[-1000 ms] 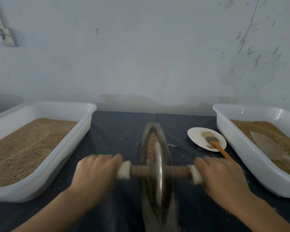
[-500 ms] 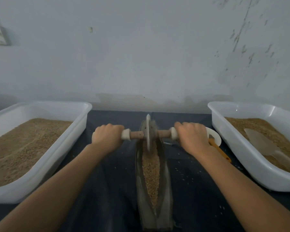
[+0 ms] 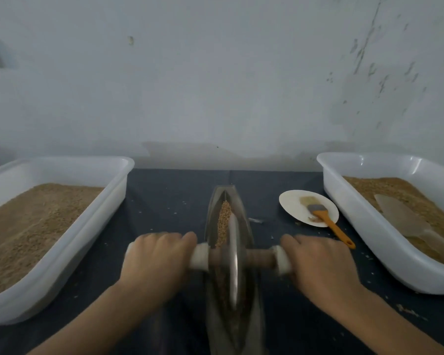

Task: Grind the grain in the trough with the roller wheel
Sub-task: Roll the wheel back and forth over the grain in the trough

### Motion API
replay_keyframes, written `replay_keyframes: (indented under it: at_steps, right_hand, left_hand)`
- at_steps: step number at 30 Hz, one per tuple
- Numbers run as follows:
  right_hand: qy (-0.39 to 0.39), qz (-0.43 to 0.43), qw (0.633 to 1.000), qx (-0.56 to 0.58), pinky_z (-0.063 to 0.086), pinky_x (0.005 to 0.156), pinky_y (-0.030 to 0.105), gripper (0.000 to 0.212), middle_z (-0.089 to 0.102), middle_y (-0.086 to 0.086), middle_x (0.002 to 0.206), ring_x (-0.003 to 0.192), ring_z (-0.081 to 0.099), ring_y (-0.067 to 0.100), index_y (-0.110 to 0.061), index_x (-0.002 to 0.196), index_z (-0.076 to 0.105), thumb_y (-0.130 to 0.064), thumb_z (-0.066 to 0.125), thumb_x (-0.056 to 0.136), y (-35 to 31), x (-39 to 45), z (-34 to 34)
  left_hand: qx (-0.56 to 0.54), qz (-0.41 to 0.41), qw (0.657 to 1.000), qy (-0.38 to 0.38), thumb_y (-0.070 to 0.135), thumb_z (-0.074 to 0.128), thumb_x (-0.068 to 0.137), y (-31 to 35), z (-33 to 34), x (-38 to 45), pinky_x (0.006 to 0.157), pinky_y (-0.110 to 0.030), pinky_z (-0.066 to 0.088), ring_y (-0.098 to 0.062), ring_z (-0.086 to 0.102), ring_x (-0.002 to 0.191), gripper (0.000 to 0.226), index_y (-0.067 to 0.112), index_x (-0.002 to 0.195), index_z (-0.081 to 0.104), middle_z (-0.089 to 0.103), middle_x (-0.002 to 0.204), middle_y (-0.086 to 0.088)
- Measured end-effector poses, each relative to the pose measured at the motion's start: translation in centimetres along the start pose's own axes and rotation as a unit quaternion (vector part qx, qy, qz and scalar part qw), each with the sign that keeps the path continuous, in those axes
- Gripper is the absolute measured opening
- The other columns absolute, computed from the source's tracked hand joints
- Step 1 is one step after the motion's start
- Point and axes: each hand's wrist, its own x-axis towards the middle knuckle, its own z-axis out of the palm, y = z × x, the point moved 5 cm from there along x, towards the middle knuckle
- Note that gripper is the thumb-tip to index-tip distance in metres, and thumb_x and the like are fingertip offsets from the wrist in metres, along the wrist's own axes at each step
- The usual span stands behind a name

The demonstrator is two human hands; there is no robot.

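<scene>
- Two hands are seen on the roller wheel (image 3: pixel 233 262), which stands upright on its edge in the narrow metal trough (image 3: pixel 232 252) at the middle of the dark table (image 3: pixel 169 201).
- The left hand (image 3: pixel 155 262) is curled around the left end of the wheel's wooden axle, just outside a white wrapped section of the handle.
- The right hand (image 3: pixel 318 267) is wrapped around the right end of the same axle, beside a matching white section.
- Both hands and the wheel are blurred, so finger detail cannot be made out.
- The trough is laid lengthwise, running away from the person toward the wall, and the wheel is set in its nearer half.
- Grain (image 3: pixel 223 219) is seen heaped in the far part of the trough, just beyond the wheel; more is glimpsed dimly along the channel under the disc.
- A white tub (image 3: pixel 113 198) of tan grain is placed at the left of the table, well apart from the trough.
- A second white tub (image 3: pixel 349 206) is placed at the right, with grain and a pale scoop (image 3: pixel 405 221) lying in it.
- Between the trough and the right tub a small white plate (image 3: pixel 292 203) is set, and a brush (image 3: pixel 326 219) with an orange handle is rested across it, the handle reaching over the rim toward the person.
- Loose specks are scattered over the table.
</scene>
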Motion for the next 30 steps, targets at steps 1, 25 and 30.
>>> replay_keyframes:
  at_steps: [1,25,30]
  right_hand:
    - [0.004,0.008,0.999,-0.031,0.035,0.039,0.025,0.046,0.056,-0.005,0.06,0.047,0.052,0.013,-0.025,0.076,0.055,-0.034,0.089,0.046,0.3,1.8,0.9]
    - [0.044,0.009,0.998,-0.044,0.025,0.044,0.024,0.045,0.056,-0.002,0.057,0.044,0.051,0.015,-0.019,0.07,0.059,-0.022,0.091,0.04,0.7,5.2,0.0]
    - [0.026,0.042,0.998,-0.031,0.031,0.053,0.026,0.031,0.062,-0.005,0.078,0.065,0.057,0.013,-0.026,0.092,0.055,-0.037,0.077,0.073,1.8,8.0,1.3]
  left_hand:
    - [-0.007,-0.027,1.0,0.004,0.047,0.065,0.078,-0.7,1.0,1.7,0.058,-0.027,0.03,-0.008,0.048,0.065,0.035,0.035,0.082,0.032,0.053,0.077,0.012]
    - [-0.041,-0.073,0.996,0.028,0.037,0.066,0.08,-2.9,2.2,3.5,0.06,-0.029,0.045,-0.015,0.063,0.074,0.018,0.029,0.087,0.052,0.064,0.083,0.008]
    - [-0.011,-0.089,0.996,0.013,0.036,0.058,0.087,-3.4,2.3,6.6,0.061,-0.029,0.035,-0.017,0.061,0.076,0.021,0.029,0.085,0.038,0.064,0.089,0.007]
